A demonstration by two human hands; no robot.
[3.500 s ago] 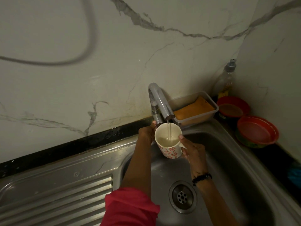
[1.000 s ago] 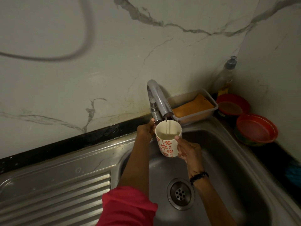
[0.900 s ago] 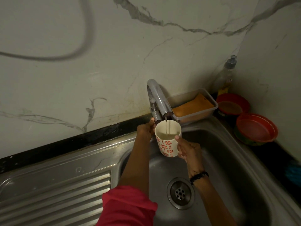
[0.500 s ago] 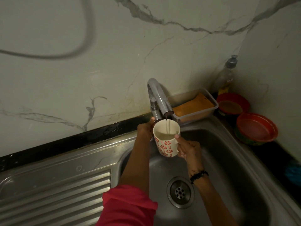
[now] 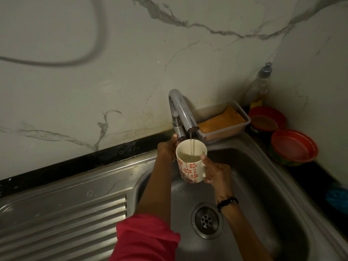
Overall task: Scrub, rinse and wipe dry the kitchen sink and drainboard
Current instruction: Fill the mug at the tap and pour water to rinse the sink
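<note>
A person's right hand [image 5: 216, 173] grips a patterned mug [image 5: 190, 162] by its handle, thumb hooked over the rim, holding it upright beneath the spout of a chrome tap [image 5: 181, 112] as a thin stream of water falls into it, over the far end of the steel sink [image 5: 263, 185]. The left hand [image 5: 167, 150] reaches to the base of the tap, left of the mug, with the thumb up beside the lever; whether its fingers clasp the lever cannot be told, since the mug and the hand's own back cover them. The ribbed drainboard [image 5: 66, 219] lies to the left of the bowl, the drain [image 5: 206, 220] at the near middle. The mug looks about half full, apparently drawn as rinse water for the basin and board. To do this well, the mug should stay level and centred under the stream, the tap be closed just short of the brim, and the water then be poured slowly from the far edge so it runs toward the drain rather than splashing onto the counter. A clear tub with an orange sponge [image 5: 222, 120] sits right of the tap, a soap bottle [image 5: 260, 87] and two red bowls [image 5: 293, 146] further right. The dim light hides any residue on the steel, and a blue object at the right edge is cut off.
</note>
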